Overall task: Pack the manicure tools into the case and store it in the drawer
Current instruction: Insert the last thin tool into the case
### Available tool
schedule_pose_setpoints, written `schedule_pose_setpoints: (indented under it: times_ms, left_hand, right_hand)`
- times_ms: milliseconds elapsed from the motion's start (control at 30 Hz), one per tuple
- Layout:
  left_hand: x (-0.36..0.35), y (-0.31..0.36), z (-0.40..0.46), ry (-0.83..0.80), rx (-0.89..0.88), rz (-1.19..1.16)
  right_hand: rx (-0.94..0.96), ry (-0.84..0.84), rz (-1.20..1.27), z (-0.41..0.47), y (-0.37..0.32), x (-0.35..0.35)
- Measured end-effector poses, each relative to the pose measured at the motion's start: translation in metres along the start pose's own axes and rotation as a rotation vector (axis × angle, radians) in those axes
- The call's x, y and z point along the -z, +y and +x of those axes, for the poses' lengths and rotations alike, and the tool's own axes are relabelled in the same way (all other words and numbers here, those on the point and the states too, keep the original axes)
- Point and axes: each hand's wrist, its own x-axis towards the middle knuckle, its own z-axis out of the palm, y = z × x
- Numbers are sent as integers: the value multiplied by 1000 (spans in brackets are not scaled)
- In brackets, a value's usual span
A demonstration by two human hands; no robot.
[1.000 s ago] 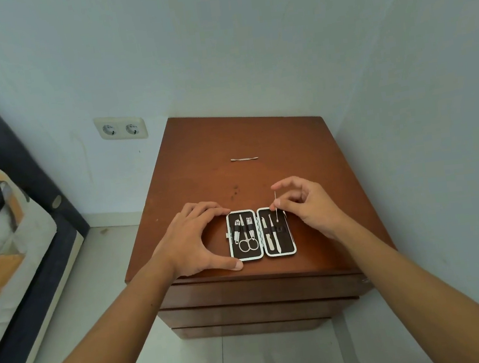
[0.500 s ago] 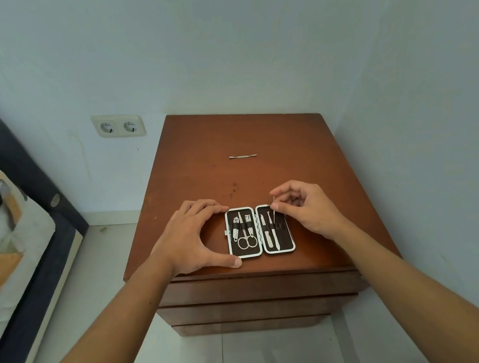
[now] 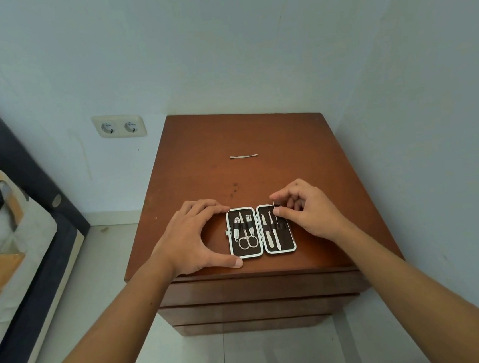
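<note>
An open manicure case [image 3: 263, 251] with a dark lining and a white rim lies flat near the front edge of a brown wooden nightstand [image 3: 297, 150]. Scissors [image 3: 247, 237] and clippers sit in its left half, slim tools in its right half. My left hand [image 3: 192, 240] cups the case's left side, thumb at the front corner. My right hand [image 3: 307, 209] pinches a thin metal tool [image 3: 273, 205] upright over the case's right half. Another slim metal tool [image 3: 243, 156] lies loose farther back on the top.
The nightstand has shut drawers [image 3: 259, 289] below the top. A wall runs close along its right side and behind it. A double socket [image 3: 119, 126] is on the back wall. A bed [image 3: 3, 238] with a patterned cover stands at the left, with pale floor between.
My right hand has lowered the thin tool closer to the case's right half. The left hand stays on the case.
</note>
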Motion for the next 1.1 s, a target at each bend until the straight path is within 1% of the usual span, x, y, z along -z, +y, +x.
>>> schedule_pose_setpoints:
  times_ms: [167, 300, 400, 533, 633, 733, 933, 1100]
  left_hand:
    - [0, 1, 0, 2, -2, -5]
    - [0, 2, 0, 5, -3, -7]
    - [0, 2, -1, 8, -5, -7]
    - [0, 1, -1, 5, 1, -10]
    - [1, 2, -1, 3, 2, -12]
    - [1, 2, -1, 9, -1, -10]
    - [1, 2, -1, -1, 9, -5]
    - [2, 3, -1, 2, 11, 1]
  right_hand:
    - [56, -34, -167, -5, -5, 1]
    - [70, -145, -248, -13, -6, 10]
    - [61, -248, -361, -16, -6, 19]
    - [87, -291, -445, -17, -10, 23]
    - [116, -286, -442, -19, -10, 23]
    - [100, -269, -406, -21, -7, 21]
    - [104, -197, -343, -25, -1, 14]
    - [86, -225, -307, -27, -2, 16]
